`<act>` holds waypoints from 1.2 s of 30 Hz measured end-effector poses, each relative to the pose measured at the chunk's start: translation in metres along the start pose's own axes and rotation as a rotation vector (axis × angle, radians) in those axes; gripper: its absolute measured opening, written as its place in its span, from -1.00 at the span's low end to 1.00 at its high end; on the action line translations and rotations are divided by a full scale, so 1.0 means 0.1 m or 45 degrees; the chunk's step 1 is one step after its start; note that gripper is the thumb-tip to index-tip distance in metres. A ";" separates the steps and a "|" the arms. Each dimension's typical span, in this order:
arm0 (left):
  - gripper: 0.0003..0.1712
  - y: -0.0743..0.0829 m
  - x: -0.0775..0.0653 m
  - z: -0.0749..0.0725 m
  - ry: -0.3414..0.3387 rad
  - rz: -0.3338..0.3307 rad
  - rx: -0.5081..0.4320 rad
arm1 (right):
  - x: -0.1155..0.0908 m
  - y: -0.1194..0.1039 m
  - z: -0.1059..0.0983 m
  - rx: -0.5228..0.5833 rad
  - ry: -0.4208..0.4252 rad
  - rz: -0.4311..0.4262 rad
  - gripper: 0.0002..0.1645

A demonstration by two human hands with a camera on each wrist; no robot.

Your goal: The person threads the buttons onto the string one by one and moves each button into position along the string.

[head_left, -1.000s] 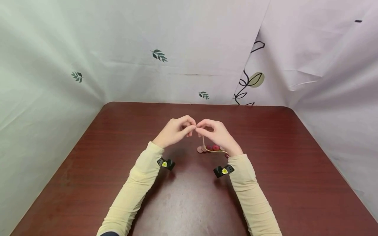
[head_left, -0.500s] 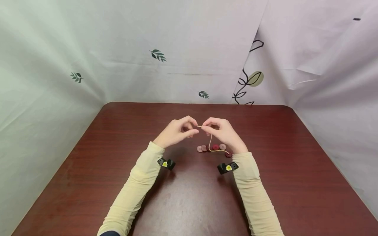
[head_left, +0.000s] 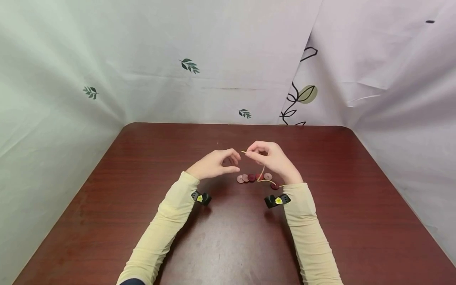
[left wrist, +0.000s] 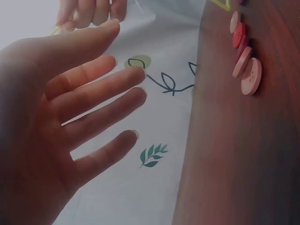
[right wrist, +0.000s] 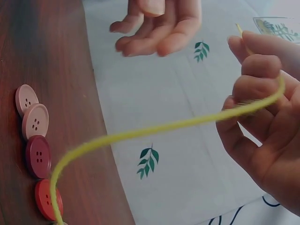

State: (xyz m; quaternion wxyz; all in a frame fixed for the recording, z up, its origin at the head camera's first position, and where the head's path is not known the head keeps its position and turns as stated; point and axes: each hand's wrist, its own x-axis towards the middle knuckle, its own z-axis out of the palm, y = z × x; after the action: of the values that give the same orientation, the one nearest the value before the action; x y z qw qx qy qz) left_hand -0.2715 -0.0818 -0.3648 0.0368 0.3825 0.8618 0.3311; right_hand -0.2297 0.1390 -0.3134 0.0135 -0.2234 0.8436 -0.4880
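Note:
My right hand (head_left: 272, 158) pinches a yellow cord (right wrist: 164, 127) between thumb and index finger, above the table. A short end of the cord sticks out past the fingertips, towards the left hand. From the hand, the rest hangs to a dark red button (head_left: 274, 186); whether it runs through a hole is too small to tell. My left hand (head_left: 218, 164) is held just left of the cord end, fingers spread and relaxed, touching nothing. Below the hands lies a row of buttons, including a pale pink button (right wrist: 26, 101), a maroon button (right wrist: 38, 157) and a red button (right wrist: 47, 199).
The brown tabletop (head_left: 221, 237) extends around the arms. A white curtain with leaf prints (head_left: 213, 59) hangs behind and at both sides. Each wrist wears a black camera, such as the right wrist camera (head_left: 272, 201).
The hands were touching at the fingertips and have drawn apart. The left hand has let go of the cord and opened. The right hand has shifted right with the cord.

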 end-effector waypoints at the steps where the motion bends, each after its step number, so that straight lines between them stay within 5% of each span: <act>1: -0.63 0.00 0.00 0.01 -0.009 -0.006 0.001 | 0.00 -0.01 0.00 -0.013 -0.001 0.002 -0.87; 8: -0.62 0.01 0.05 0.16 -0.040 -0.105 0.056 | -0.01 0.01 -0.02 -0.062 -0.006 0.006 -0.87; 16: -0.56 -0.01 0.10 0.37 -0.100 -0.289 0.137 | 0.08 0.35 -0.02 -0.036 0.004 -0.010 -0.86; 36: -0.51 0.01 0.12 0.58 -0.171 -0.204 0.275 | 0.08 0.35 -0.04 -0.026 -0.001 0.001 -0.85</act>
State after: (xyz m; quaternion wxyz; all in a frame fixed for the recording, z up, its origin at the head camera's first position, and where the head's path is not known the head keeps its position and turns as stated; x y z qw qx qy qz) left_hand -0.2611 -0.0415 -0.4067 0.0792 0.3353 0.9158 0.2062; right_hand -0.2507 0.1545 -0.3390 0.0117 -0.2233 0.8486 -0.4795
